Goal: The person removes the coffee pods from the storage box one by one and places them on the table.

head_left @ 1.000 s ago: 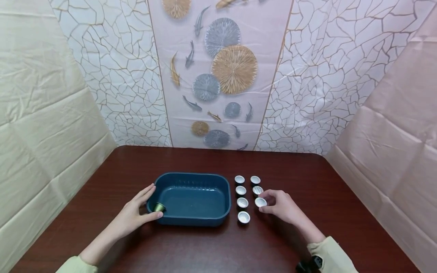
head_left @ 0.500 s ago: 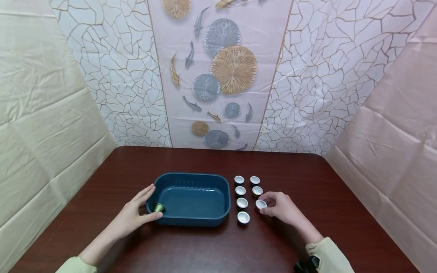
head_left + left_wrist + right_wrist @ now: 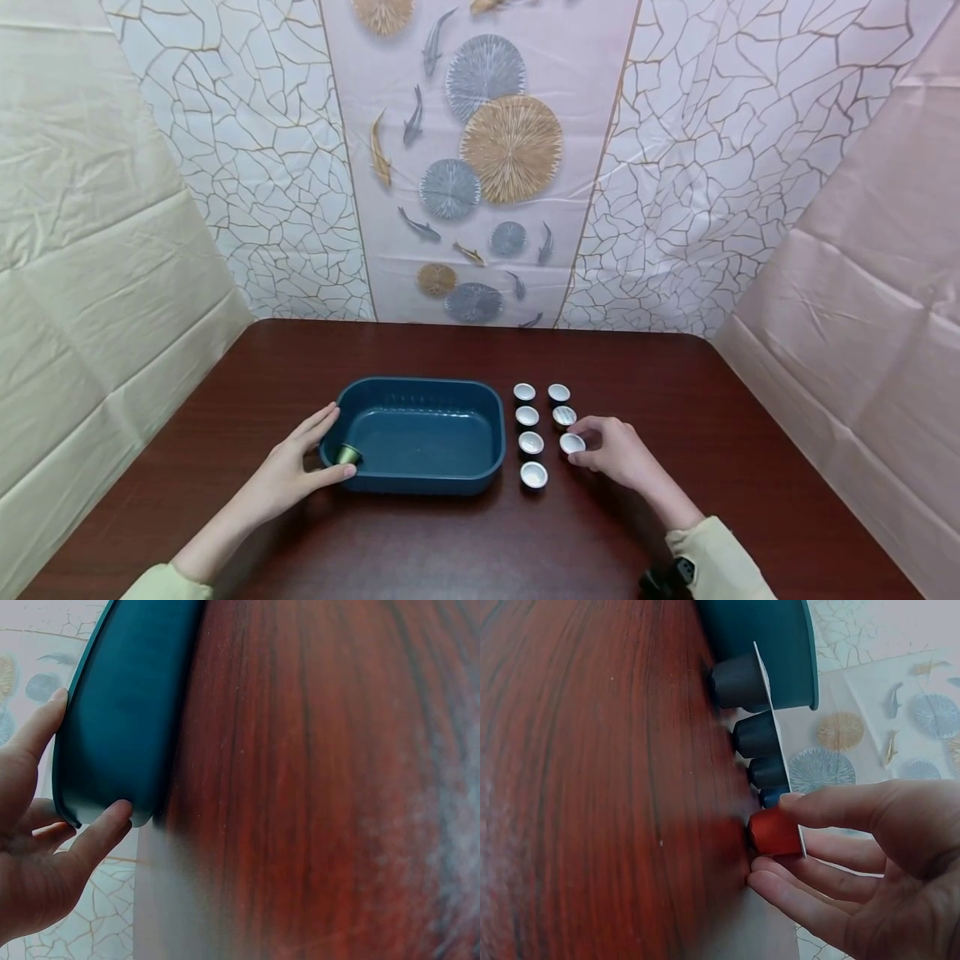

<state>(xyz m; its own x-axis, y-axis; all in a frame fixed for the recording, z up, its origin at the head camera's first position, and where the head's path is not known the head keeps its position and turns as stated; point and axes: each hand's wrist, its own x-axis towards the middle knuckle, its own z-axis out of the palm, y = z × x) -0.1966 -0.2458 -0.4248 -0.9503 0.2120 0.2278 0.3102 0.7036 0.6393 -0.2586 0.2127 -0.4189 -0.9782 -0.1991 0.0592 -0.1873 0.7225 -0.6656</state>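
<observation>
My left hand (image 3: 294, 463) rests with spread fingers on the left end of a dark teal rectangular tray (image 3: 420, 484); its thumb touches the front rim. In the left wrist view, fingertips touch the tray wall (image 3: 124, 705). A green coffee capsule (image 3: 348, 454) lies on its side in the tray's near left corner. My right hand (image 3: 618, 450) pinches a red coffee capsule (image 3: 775, 831) between thumb and fingers, by its white-lidded end. This capsule stands lid up on the table, nearest in the right-hand row. Part of its lid is hidden by the fingers.
Between the tray and my right hand, several dark capsules form a left column, the nearest capsule (image 3: 533, 476) close to the front. Beyond the held one stand a capsule with a printed lid (image 3: 564, 417) and another capsule (image 3: 558, 393). A patterned cloth backdrop (image 3: 480, 167) rises behind the table.
My right hand shifts only slightly around the capsule, which stays in about the same place. The left hand stays on the tray, and the head view tilts a little.
</observation>
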